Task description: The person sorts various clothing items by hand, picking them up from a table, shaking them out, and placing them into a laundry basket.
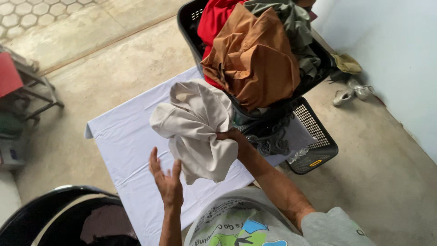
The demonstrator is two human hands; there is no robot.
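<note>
Red metal is showing at the far left, where a low painted stand (18, 84) is sitting on the bare concrete floor (114, 59), and a round black plastic tub (54, 214) is filling the lower left corner. Next to these, a white cloth-covered counter (123, 136) is stretching across the middle. Above it the left hand (166, 180) is hovering open, fingers spread, just beside a crumpled beige cotton garment (200, 127) and not quite touching it. The right hand (227, 135) is gripping that garment in a bunch near its upper fold, so the piece is hanging in the air over the counter. It is looking soft, light and limp, likely to sag and slip unless taken by a seam, collar or hem with both hands. Further right, a black plastic laundry basket (189, 18) is bulging with a rust-brown shirt (255, 59), a red cloth (214, 20) and grey-green clothing (296, 32). A second black perforated basket (318, 136) is lying below it, carrying a small yellow oval sticker on its rim. Pale shoes (353, 93) are resting by the wall.
</note>
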